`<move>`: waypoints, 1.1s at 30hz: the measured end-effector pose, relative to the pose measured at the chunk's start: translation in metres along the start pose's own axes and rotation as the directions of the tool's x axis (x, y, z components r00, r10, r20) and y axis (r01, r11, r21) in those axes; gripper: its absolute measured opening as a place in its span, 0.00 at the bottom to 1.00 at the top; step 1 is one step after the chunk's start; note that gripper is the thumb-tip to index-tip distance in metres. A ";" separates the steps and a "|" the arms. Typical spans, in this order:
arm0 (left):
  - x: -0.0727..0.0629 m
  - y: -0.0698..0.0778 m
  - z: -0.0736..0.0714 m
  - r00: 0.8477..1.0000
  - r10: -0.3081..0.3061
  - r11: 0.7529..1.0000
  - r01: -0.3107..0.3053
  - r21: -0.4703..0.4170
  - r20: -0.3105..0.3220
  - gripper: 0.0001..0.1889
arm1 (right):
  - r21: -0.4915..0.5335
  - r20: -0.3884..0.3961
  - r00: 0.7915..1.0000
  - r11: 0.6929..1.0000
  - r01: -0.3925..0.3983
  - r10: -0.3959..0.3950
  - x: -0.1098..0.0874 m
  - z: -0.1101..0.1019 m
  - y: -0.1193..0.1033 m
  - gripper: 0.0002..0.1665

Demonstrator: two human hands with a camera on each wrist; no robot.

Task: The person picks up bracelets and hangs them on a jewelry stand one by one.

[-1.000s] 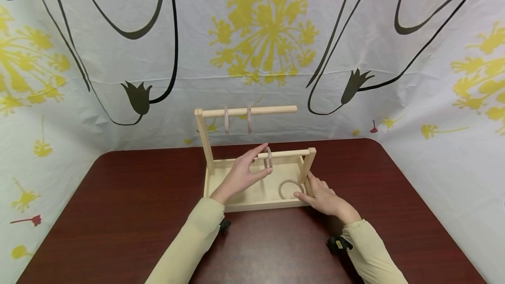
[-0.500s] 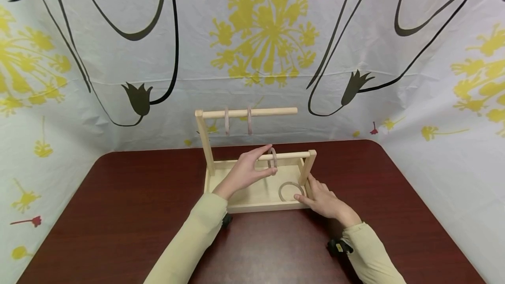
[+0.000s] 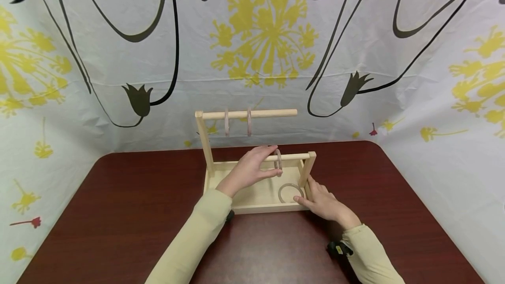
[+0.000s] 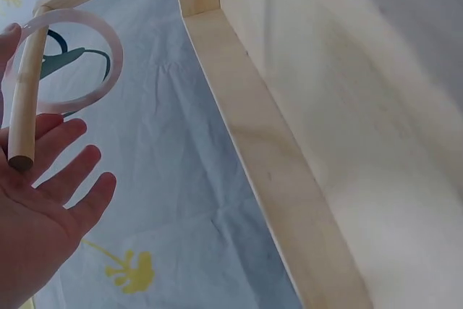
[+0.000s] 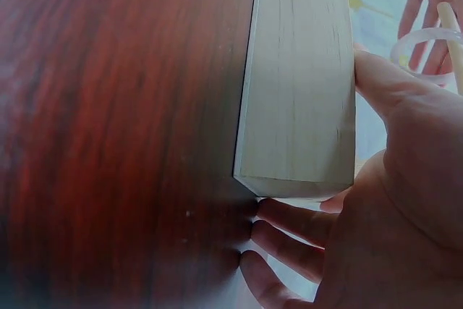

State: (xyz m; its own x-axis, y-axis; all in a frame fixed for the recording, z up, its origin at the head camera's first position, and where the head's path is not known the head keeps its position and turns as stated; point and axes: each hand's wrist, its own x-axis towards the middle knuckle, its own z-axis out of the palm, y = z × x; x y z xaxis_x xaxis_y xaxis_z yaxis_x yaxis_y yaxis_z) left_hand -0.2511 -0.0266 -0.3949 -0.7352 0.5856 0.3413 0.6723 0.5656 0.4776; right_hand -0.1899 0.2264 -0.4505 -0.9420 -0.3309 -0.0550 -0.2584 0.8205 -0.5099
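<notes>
1. Just right of centre in the head view, we see the left hand pinching a pale ring – thumb at one edge, fingertips at the opposite edge, its other fingers loosely spread at the left of the left wrist view
2. We find that pale ring around the lower rod, whose free end shows beside the palm at the left of the left wrist view
3. Lower right of centre in the head view, the right hand grips the near right corner of the wooden tray, thumb and fingers parted around the wood
4. Near that thumb – inside the tray – we see a fourth ring
5. Above centre, a second ring and a third ring hang apart on the upper rod
6. We see a dark red table below, and a flower-printed cloth filling the upper frame
</notes>
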 end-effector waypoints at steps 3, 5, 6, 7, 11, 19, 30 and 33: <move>0.003 0.001 -0.001 0.999 0.040 0.996 -0.041 0.081 0.011 0.38 | 0.001 0.000 1.000 1.000 0.000 0.000 0.000 0.001 0.000 0.51; 0.005 0.003 -0.002 0.998 0.065 0.988 -0.067 0.136 0.021 0.38 | 0.002 -0.001 1.000 1.000 0.002 -0.002 0.000 0.001 0.000 0.51; 0.006 0.004 -0.002 0.997 0.073 0.984 -0.077 0.159 0.028 0.38 | 0.002 -0.001 1.000 1.000 0.001 -0.001 0.000 0.001 0.000 0.51; 0.007 0.005 -0.003 0.996 0.083 0.980 -0.087 0.180 0.034 0.38 | 0.004 -0.001 1.000 1.000 0.001 -0.001 0.000 0.001 0.001 0.51; 0.010 0.010 -0.003 0.994 0.091 0.963 -0.105 0.248 0.065 0.38 | 0.008 -0.002 1.000 1.000 0.005 -0.005 0.000 0.002 0.001 0.51; 0.016 0.020 0.001 0.990 0.080 0.915 -0.119 0.385 0.116 0.40 | 0.002 -0.001 1.000 1.000 0.009 -0.009 0.001 0.003 0.002 0.52; 0.021 0.025 0.007 0.993 0.032 0.883 -0.081 0.463 0.113 0.41 | -0.005 0.004 1.000 1.000 -0.004 0.004 0.001 0.002 0.003 0.52; 0.022 0.025 0.010 0.995 0.021 0.871 -0.067 0.487 0.098 0.41 | 0.001 0.007 1.000 1.000 -0.008 0.008 0.001 0.002 0.003 0.52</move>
State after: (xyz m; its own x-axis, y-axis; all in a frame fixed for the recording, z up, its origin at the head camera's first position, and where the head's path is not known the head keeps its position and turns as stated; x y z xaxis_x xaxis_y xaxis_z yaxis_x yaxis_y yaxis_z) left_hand -0.2497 0.0067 -0.3830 -0.7086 0.6516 0.2706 0.6766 0.7363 -0.0013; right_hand -0.1914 0.2275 -0.4541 -0.9428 -0.3270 -0.0650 -0.2503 0.8228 -0.5102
